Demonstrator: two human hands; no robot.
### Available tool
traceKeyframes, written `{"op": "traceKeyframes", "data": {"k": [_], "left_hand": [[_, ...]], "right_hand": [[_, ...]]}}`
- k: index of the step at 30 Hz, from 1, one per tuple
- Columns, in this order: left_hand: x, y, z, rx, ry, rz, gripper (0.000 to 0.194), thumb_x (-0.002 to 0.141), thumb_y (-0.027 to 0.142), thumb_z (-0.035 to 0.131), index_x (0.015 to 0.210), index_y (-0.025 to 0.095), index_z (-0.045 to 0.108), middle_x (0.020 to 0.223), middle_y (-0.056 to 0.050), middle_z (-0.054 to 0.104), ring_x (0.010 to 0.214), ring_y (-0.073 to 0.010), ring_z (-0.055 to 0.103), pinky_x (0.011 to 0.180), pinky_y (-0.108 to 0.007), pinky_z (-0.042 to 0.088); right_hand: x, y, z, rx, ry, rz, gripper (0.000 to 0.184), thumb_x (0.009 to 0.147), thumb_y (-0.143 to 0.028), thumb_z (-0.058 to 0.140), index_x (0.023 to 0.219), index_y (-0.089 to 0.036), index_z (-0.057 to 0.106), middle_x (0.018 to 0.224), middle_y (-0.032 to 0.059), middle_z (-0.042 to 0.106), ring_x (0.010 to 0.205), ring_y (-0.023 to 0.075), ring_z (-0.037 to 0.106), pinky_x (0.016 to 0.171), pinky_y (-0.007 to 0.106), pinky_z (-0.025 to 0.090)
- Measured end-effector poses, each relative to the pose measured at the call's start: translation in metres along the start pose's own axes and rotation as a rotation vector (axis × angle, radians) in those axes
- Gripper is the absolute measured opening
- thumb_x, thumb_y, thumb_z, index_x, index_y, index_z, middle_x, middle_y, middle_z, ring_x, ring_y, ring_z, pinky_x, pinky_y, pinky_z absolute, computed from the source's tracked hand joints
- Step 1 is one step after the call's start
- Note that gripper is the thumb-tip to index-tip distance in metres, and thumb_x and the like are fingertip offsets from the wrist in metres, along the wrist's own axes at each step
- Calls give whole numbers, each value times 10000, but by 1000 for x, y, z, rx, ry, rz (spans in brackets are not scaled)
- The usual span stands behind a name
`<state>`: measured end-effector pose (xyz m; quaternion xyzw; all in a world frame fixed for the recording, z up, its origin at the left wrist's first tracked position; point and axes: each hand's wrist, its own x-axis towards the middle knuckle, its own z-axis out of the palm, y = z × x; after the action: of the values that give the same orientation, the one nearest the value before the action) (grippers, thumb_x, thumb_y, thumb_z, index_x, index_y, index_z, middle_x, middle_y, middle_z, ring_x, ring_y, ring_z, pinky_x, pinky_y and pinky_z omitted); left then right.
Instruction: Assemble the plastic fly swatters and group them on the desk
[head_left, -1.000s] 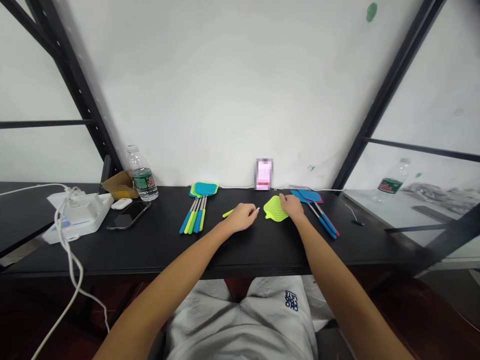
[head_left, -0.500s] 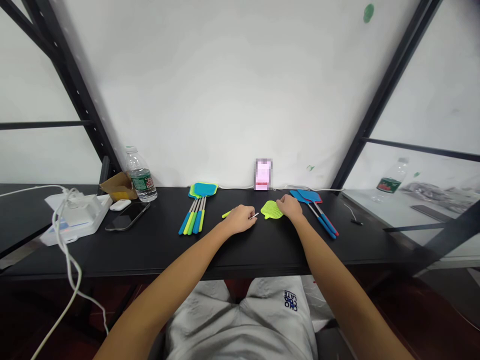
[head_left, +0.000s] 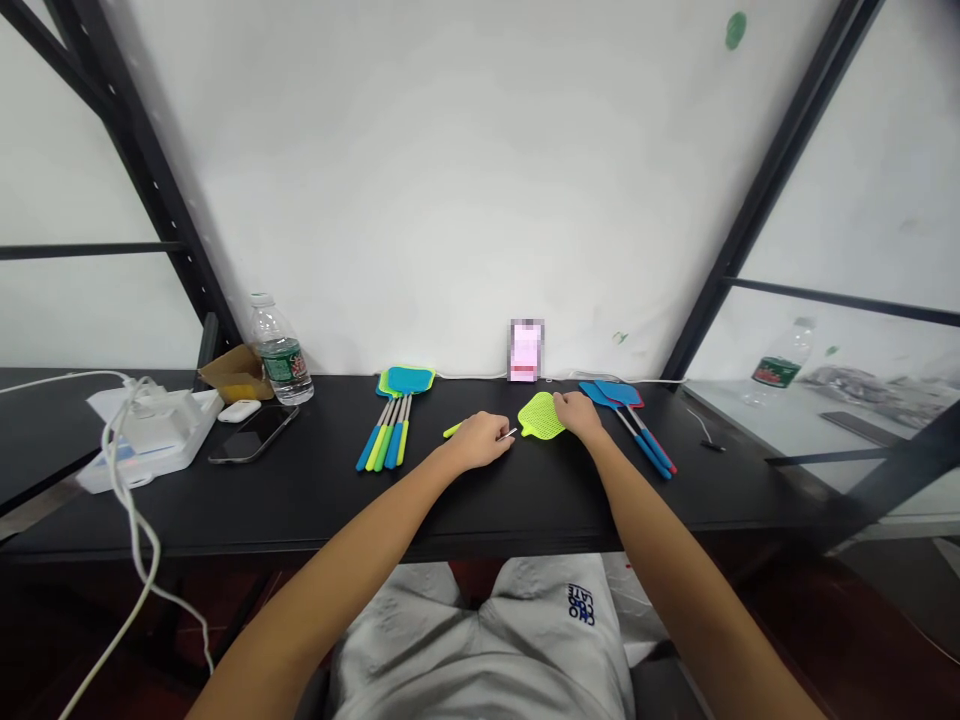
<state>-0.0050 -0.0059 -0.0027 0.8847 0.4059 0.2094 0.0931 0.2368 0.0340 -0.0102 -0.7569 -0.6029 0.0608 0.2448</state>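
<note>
- The left hand rests on the black worktop, fingers curled shut around a thin rod.
- The rod's yellow-green grip end sticks out behind the hand on its left; the bare metal tip pokes out on the right, from between thumb and fingers.
- The metal tip points at the neck of the swatter head and lies just beside it; whether the two touch cannot be told.
- The right hand lies palm down on the right edge of the swatter head, fingers bent over it and pinning it flat to the worktop. The grip looks closed, though the fingertips are too small to read.
- The swatter head is a yellow-green mesh paddle, lying flat near the middle of the worktop, between the two hands.
- Just right of the right hand lies a small pile of blue and red swatters, handles pointing toward the person.
- Well left of the left hand lies another bundle of swatters, blue and green, heads toward the wall.
- Behind the hands a small pink device stands against the wall.
- Far left: a water bottle, a cardboard box, a phone, a white case and a white power strip with cables.
</note>
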Motion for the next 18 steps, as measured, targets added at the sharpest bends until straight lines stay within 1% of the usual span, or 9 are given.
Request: {"op": "traceKeyframes", "data": {"k": [4,10,18], "left_hand": [[0,0,1,8,18,-13,240,889,337,516,715,195,601,708,-35,641,655,-167,563,586,-259,305],[0,1,0,14,18,-20,241,895,331,503,729,197,614,708,-41,638,666,-175,564,602,-263,311],[0,2,0,57,14,-32,245,900,329,494,733,192,611,729,-41,651,672,-169,568,573,-262,287]], "right_hand": [[2,-1,0,53,31,6,507,993,-374,303,923,-108,729,994,179,708,958,254,641,764,277,417],[-1,-5,1,86,57,-26,522,996,-379,292,863,-122,726,942,164,713,894,247,640,721,273,396],[-7,-12,-1,109,67,-47,502,989,-376,303,837,-126,711,909,169,705,849,244,625,680,276,368]]}}
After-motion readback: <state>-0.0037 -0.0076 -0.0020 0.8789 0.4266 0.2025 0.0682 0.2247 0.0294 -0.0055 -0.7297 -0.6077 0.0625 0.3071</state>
